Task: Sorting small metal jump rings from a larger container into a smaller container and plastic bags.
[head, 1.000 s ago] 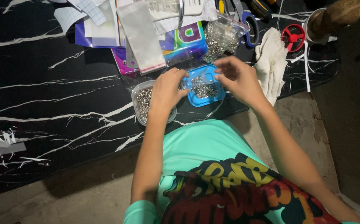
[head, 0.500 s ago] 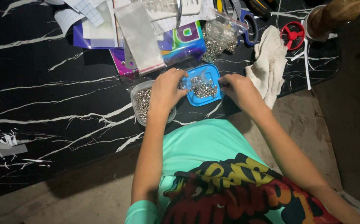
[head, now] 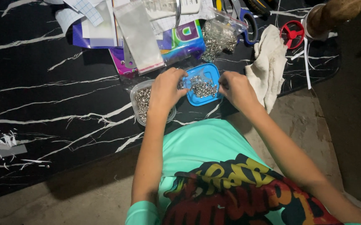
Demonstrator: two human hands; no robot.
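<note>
Left hand (head: 166, 89) pinching small metal pieces (head: 201, 86) at blue tray (head: 211, 73); right hand (head: 236, 88) curled at tray edge, grip unclear; clear tub (head: 136, 104) beside

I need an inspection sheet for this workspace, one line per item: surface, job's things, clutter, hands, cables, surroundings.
Surface: black table with white marble-like veins.
Job's things: blue tray of small silver metal parts; clear tub of similar parts beside it.
Clutter: clear bags, bag of metal parts, papers, colourful packet, scissors, white cloth, red wheel.
Hands: left hand over the tub, fingers at the tray's edge; right hand at the tray's right side; grip unclear.
Cables: nothing seen.
Surroundings: bare concrete floor; dim light.
</note>
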